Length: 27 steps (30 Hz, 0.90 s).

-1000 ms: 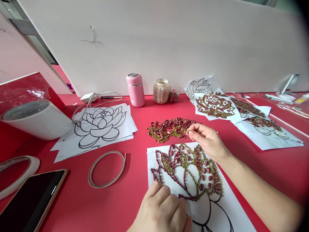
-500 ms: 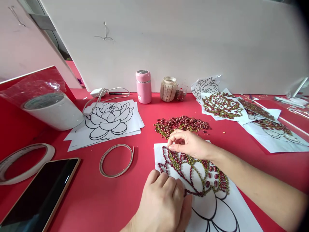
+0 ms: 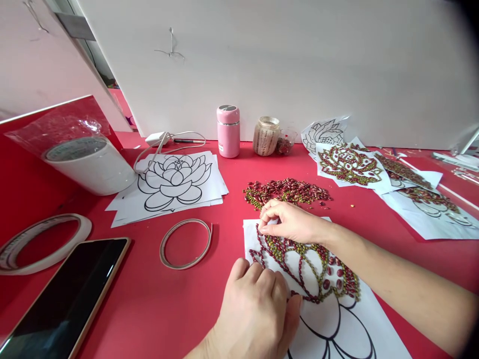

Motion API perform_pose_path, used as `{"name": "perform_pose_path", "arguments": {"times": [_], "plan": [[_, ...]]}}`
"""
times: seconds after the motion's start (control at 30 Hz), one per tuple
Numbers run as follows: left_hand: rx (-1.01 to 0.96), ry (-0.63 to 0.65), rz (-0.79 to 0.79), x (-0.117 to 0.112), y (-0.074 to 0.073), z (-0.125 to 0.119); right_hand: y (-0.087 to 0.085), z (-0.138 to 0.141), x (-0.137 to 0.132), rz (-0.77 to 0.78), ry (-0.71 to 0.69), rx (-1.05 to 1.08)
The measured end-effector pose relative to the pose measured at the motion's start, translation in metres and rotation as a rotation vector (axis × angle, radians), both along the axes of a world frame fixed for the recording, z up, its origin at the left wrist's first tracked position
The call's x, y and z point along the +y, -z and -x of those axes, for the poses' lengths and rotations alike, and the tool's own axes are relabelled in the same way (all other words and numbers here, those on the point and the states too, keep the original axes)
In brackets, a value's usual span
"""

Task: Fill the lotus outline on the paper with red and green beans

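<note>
On the red table lies a white paper printed with a lotus outline, its upper part set with red beans and green beans. My right hand bends over the upper left petal, thumb and forefinger pinched at the tip of a row of red beans. Whatever sits between those fingertips is too small or hidden to make out. Knuckles up, my left hand rests curled on the paper's left side, covering part of the drawing. Its fingertips are hidden beneath it. Just beyond the right hand spreads a pile of loose red and green beans.
Left of the paper are a coiled strip, a phone, tape rolls and printed lotus sheets. At the back stand a pink flask, a jar and a small cup. Bean-covered lotus sheets lie back right.
The view has shifted slightly, so the scene sits a little further right. Both hands keep nearly the same pose and place on the paper.
</note>
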<state>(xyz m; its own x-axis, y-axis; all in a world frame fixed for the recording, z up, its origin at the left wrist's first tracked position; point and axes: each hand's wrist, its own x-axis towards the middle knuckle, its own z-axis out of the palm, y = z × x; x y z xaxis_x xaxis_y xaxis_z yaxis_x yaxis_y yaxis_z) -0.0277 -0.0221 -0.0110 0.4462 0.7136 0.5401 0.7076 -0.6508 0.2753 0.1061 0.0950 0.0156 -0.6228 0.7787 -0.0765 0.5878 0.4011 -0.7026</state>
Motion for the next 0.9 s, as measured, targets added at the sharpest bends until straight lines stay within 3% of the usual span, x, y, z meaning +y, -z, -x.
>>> {"name": "perform_pose_path", "arguments": {"times": [0.53, 0.9], "plan": [[-0.001, -0.013, -0.056, -0.0012, 0.0, -0.0015, 0.0035, 0.0011, 0.0009, -0.048, -0.005, -0.058], [-0.011, -0.018, -0.062, -0.0004, 0.0002, -0.0005, 0.0041, 0.004, 0.0021, -0.048, 0.067, -0.084]]}}
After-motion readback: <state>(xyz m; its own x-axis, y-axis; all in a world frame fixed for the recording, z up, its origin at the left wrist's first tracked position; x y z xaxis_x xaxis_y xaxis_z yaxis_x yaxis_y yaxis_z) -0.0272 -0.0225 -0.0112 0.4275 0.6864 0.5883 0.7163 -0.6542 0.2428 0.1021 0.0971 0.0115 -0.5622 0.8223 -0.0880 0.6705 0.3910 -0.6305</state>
